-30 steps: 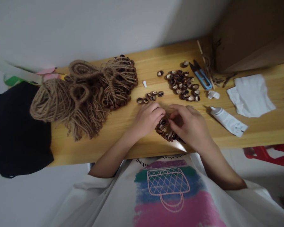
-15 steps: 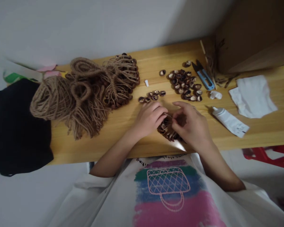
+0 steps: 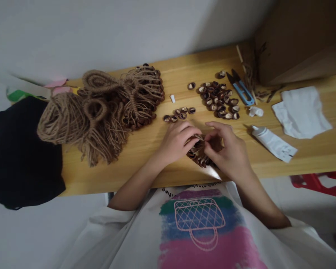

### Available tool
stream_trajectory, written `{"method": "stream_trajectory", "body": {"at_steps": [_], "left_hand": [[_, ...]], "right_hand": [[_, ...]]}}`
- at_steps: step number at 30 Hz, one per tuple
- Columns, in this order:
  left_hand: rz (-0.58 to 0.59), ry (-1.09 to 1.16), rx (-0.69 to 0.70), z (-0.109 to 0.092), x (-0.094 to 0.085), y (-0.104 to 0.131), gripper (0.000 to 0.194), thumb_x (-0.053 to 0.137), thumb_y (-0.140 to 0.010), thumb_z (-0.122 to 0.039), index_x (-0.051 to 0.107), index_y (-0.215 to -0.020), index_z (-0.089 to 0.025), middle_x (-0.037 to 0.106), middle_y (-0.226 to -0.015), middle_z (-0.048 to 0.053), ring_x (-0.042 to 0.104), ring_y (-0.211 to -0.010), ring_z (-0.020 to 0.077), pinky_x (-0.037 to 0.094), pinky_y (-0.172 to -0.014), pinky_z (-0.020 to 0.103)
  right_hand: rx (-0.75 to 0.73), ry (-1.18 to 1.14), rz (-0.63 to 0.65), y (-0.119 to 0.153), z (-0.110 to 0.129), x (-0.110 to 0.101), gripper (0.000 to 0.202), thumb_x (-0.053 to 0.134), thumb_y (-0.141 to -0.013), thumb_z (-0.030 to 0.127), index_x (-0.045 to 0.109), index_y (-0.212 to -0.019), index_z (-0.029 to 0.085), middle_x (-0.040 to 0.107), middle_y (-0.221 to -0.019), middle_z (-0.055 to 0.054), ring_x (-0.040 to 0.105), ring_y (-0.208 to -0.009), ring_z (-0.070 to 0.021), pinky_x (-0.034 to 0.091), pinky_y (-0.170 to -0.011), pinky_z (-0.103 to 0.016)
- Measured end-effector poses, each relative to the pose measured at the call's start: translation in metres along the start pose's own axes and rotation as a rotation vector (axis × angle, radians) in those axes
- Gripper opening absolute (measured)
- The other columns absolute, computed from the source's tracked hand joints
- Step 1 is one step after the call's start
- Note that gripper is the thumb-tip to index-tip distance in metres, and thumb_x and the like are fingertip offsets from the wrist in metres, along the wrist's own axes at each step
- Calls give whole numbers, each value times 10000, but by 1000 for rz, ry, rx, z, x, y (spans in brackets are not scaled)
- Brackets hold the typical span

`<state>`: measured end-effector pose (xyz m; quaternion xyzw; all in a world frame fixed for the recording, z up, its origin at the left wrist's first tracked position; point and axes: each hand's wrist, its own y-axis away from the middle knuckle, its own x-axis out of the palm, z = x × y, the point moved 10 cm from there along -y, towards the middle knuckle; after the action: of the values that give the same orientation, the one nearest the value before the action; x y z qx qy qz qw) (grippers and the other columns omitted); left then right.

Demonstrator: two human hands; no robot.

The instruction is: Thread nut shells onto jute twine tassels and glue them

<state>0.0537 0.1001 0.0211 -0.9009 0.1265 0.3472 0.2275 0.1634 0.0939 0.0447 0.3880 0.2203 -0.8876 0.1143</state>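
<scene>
Near the front edge of the wooden table, my left hand (image 3: 177, 142) pinches thin brown twine (image 3: 199, 137) at the top of a small piece made of shell halves (image 3: 198, 160). My right hand (image 3: 226, 147) is closed in a pinch on the same twine from the other side, thumb and index finger together. Both hands partly cover the shell piece. Just beyond them lie several loose shell halves (image 3: 182, 116), and a larger pile of shells (image 3: 217, 99) sits further back to the right.
Twine bundles (image 3: 100, 112) and a black bag (image 3: 22, 153) lie left. Blue snips (image 3: 242, 89), a white tube (image 3: 273, 144), a white cloth (image 3: 305, 112) and a cardboard box (image 3: 299, 41) are right. A small white cap (image 3: 172, 98) stands behind the loose shells.
My left fingers have shifted slightly right along the top of the shell piece, and more twine shows between the hands. The view has moved a little.
</scene>
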Motion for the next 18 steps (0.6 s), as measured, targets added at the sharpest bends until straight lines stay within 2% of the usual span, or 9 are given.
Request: {"method": "stream_trajectory", "body": {"at_steps": [6, 11, 18], "left_hand": [[-4, -26, 49, -5, 3, -1, 97, 590, -925, -200, 683, -943, -178, 657, -916, 41, 608, -876, 175, 453, -787, 326], [-19, -30, 49, -6, 4, -2, 114, 583, -932, -201, 685, -882, -189, 662, -879, 22, 618, -863, 162, 441, -793, 321], [-57, -39, 15, 0, 3, -2, 89, 603, -912, -178, 686, -879, -186, 669, -887, 25, 614, -848, 166, 438, -778, 322]], "right_hand": [[-3, -12, 4, 0, 0, 1, 423, 532, -825, 138, 472, -1243, 171, 608, -865, 4, 596, -799, -111, 455, -729, -225], [-13, -29, -3, 0, 1, 0, 424, 547, -823, 122, 477, -1238, 174, 605, -862, 14, 591, -786, -98, 451, -722, -210], [9, -104, 57, 4, -2, 1, 411, 556, -835, 124, 483, -1232, 203, 609, -886, 17, 589, -848, -107, 446, -772, -222]]}}
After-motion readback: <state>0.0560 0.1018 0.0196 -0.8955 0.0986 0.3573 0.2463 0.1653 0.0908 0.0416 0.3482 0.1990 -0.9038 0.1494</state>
